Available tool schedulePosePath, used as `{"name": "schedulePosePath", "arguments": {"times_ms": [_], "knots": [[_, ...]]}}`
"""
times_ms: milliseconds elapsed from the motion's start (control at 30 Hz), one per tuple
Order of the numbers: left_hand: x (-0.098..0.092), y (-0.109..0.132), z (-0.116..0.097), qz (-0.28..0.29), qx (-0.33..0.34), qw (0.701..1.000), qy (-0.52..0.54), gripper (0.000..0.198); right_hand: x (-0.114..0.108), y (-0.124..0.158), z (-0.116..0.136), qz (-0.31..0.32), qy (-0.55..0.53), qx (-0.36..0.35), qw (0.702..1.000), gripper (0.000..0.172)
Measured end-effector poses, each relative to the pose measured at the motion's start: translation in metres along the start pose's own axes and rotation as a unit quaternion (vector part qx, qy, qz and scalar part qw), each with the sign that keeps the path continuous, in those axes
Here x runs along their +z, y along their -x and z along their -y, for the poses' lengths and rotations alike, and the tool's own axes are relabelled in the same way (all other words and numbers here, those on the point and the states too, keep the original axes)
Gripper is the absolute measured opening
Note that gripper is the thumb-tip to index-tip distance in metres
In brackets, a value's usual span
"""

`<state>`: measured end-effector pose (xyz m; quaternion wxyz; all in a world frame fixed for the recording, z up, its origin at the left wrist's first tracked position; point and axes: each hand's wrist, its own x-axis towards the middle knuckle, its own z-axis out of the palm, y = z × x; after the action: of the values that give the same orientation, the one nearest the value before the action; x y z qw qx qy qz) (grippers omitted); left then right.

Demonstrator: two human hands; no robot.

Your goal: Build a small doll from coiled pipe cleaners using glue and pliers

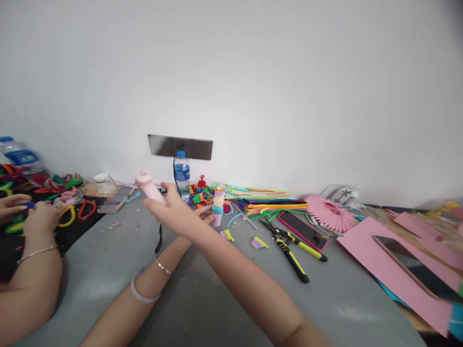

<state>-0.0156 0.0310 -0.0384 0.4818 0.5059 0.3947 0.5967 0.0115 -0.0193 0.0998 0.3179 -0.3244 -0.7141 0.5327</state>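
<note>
— Right forearm crosses over the left. Right hand is closed round the pink tube; its long axis tilts up-left, away from the wrist.
— Left hand?
— Mostly hidden under the right wrist, just beside the pastel stack. Grip unreadable.

Landmark: bottle, standing on table. Socket plate on wall behind it. Right hand, tube in it, just before bottle, slightly left. Stems heaped to its right. Phone and pliers right and nearer. Fan farther right. Co-worker's hands far left.
</note>
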Motion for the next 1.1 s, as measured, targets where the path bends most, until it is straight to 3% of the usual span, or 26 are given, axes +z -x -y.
{"name": "schedulePosePath", "arguments": {"times_ms": [100, 233, 367, 500, 600, 667, 733, 800, 900, 1000, 1100], "knots": [[0.0, 0.002, -0.003, 0.007, -0.017, 1.0, -0.005, 0.037, 0.035, -0.02, -0.027, 0.052, 0.212, -0.036, 0.975, 0.062], [0.0, 0.004, -0.003, 0.024, -0.05, 0.998, 0.043, 0.039, 0.063, -0.03, -0.065, 0.094, 0.369, -0.035, 0.924, 0.062], [0.002, 0.003, 0.001, -0.003, -0.073, 0.995, 0.073, 0.043, 0.068, -0.029, -0.081, 0.085, 0.431, -0.015, 0.898, 0.063], [0.004, 0.003, -0.001, -0.012, -0.084, 0.993, 0.081, 0.041, 0.061, -0.012, -0.075, 0.076, 0.46, -0.033, 0.884, 0.055], [0.003, 0.002, -0.002, -0.019, -0.089, 0.992, 0.087, 0.042, 0.045, 0.016, -0.064, 0.049, 0.441, -0.129, 0.887, 0.036], [0.001, -0.001, -0.002, -0.034, -0.093, 0.99, 0.098, 0.046, 0.025, 0.041, -0.057, 0.017, 0.379, -0.155, 0.912, 0.025], [0.0, -0.004, 0.0, -0.058, -0.092, 0.988, 0.108, 0.048, -0.005, 0.067, -0.053, -0.054, 0.323, -0.057, 0.943, 0.02], [-0.001, -0.005, 0.001, -0.069, -0.082, 0.988, 0.107, 0.046, -0.041, 0.086, -0.056, -0.081, 0.304, 0.054, 0.948, 0.019], [0.001, -0.004, 0.001, -0.081, -0.07, 0.989, 0.106, 0.044, -0.089, 0.096, -0.075, -0.152, 0.36, 0.209, 0.896, 0.019], [0.002, -0.002, -0.001, -0.09, -0.071, 0.988, 0.1, 0.045, -0.113, 0.089, -0.1, -0.166, 0.414, 0.26, 0.857, 0.025], [0.002, -0.002, -0.002, -0.096, -0.061, 0.99, 0.088, 0.046, -0.112, 0.079, -0.117, -0.153, 0.428, 0.271, 0.849, 0.034]]}}
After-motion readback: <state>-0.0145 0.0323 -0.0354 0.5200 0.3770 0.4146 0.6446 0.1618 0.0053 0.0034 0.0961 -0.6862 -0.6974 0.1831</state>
